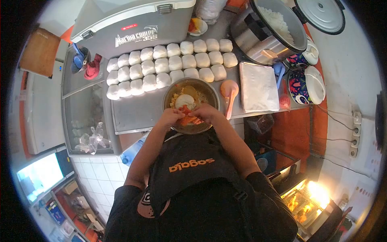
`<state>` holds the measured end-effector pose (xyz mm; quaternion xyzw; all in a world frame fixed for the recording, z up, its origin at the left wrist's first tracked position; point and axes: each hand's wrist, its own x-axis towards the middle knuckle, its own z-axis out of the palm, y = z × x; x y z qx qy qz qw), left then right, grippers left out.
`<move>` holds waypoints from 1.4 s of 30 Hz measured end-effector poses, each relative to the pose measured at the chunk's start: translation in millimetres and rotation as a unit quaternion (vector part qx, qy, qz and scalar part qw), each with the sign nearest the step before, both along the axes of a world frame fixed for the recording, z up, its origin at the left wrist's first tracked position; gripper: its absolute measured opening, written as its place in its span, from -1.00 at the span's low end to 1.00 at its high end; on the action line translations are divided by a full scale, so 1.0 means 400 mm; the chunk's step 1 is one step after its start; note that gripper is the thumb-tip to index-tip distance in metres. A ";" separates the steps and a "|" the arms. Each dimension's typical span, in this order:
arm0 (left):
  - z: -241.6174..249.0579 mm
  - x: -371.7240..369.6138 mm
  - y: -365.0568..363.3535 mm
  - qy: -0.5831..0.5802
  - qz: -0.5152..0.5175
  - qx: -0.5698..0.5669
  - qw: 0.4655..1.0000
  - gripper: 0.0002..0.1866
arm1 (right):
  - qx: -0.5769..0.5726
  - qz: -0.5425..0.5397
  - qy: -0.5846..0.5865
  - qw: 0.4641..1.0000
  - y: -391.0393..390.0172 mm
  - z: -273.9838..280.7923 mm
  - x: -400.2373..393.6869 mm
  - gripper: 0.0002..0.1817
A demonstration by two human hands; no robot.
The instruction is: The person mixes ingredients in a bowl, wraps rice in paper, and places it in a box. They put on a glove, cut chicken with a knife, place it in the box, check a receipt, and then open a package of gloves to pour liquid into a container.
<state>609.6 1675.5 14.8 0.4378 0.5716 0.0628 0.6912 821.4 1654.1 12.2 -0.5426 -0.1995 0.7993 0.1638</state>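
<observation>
A round metal bowl [165, 97] stands at the front edge of the counter, right against my body. In it are a white mound [184, 101], yellow crumbly bits and some brownish food. My left hand [172, 117] is closed, its fingertips pinching reddish-orange food [188, 116] over the near half of the bowl. From the other side, the fingers of my right hand [205, 113] close on the same food. A pinkish rice paddle [229, 94] lies just right of the bowl.
Three rows of white rounded bundles [161, 64] fill the counter behind the bowl, before a grey cooler box [133, 32]. A stack of white sheets [259, 86] lies right. Behind it stands an open rice cooker [258, 40] holding white rice. A patterned pot [300, 86] is farther right.
</observation>
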 end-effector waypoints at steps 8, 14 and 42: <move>-0.060 0.000 -0.019 -0.029 0.088 0.012 0.996 -0.75 | 0.008 -0.026 -0.022 0.999 0.001 0.029 -0.019 -0.65; -0.014 0.013 -0.018 0.039 0.037 0.108 0.993 -0.74 | 0.138 0.095 -0.264 0.950 0.019 -0.035 -0.049 -0.65; 0.049 -0.293 -0.197 0.344 0.216 0.376 0.833 -0.71 | 0.447 -0.125 -0.432 0.773 0.496 0.190 0.252 -0.69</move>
